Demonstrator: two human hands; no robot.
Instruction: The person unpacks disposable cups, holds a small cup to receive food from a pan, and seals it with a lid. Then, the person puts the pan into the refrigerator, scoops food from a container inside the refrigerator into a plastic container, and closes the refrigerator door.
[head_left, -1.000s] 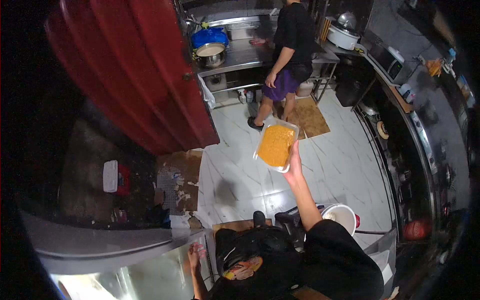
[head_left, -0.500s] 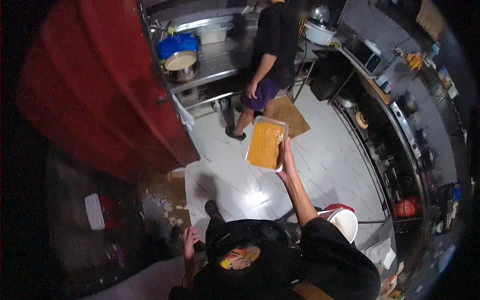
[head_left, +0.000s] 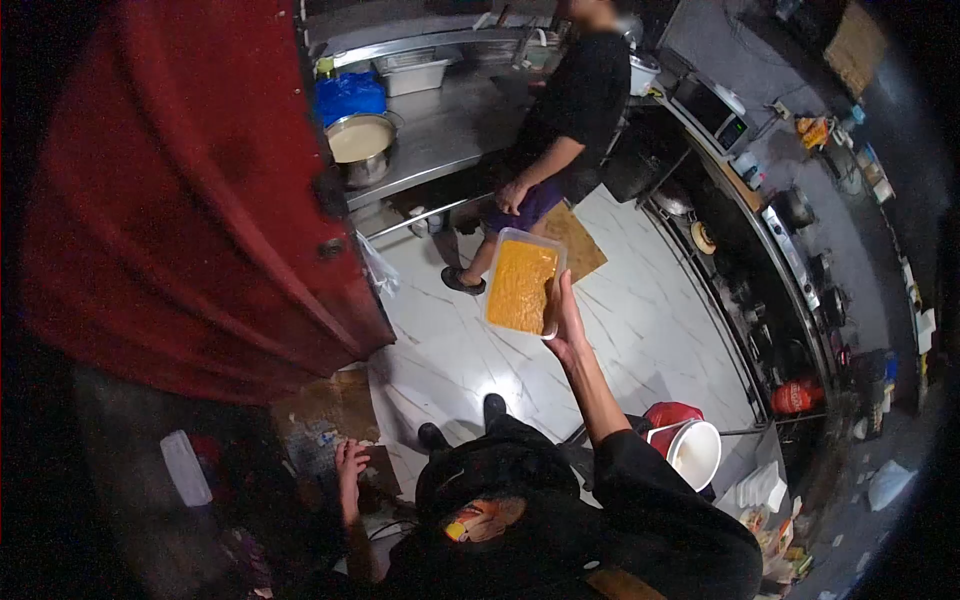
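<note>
A clear plastic container (head_left: 523, 285) filled with a thick orange food sits in my right hand (head_left: 566, 328), held out in front of me above the floor. My thumb or fingers lie along its right wall; the rest of the grip under it is hidden. Low on the left, my left hand (head_left: 350, 463) hangs with its fingers apart and nothing in it. Beneath that hand lies worn cardboard (head_left: 328, 408) on the floor.
A person in dark clothes (head_left: 585, 100) stands ahead beside a steel counter (head_left: 440, 150). On it are a pot of pale liquid (head_left: 362, 145) and a blue bag (head_left: 350, 97). The red door (head_left: 200, 200) stands left, a white bucket (head_left: 697, 455) right, and a stove (head_left: 792, 255) farther right.
My view has moved forward, and both my feet now show. The container stays in my right hand. My left hand has swung a little left. The person ahead has turned and shifted right.
</note>
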